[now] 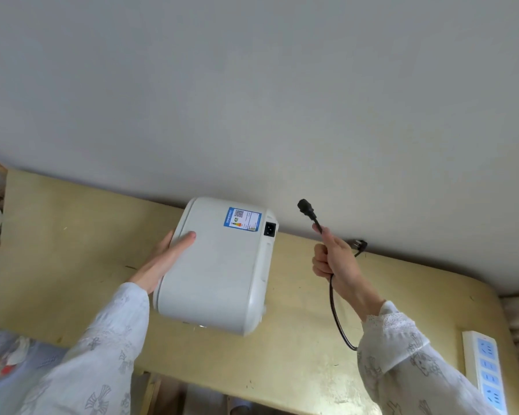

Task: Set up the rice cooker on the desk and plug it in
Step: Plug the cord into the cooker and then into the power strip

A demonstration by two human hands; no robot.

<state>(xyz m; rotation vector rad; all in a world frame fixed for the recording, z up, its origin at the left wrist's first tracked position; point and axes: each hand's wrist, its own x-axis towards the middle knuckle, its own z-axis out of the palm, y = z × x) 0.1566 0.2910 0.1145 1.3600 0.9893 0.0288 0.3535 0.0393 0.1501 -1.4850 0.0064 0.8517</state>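
Rice cooker (213, 265): on desk (72, 235), far edge, left hand (165, 259) flat against it. Cord (336, 310): gripped in right hand (336, 262), unconnected. Power strip (486, 372): unused.

Home room, worn wooden desk (72, 250), power strip (486, 372), plain wall (252, 85)

power strip (486, 374) cut by bottom edge | sticker (242, 219) text too small | cord (337, 310) partly hidden behind sleeve (402, 348)

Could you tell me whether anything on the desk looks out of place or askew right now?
The rice cooker sits skewed to the desk edge, its inlet socket empty; the cord's connector is held apart in the right hand.
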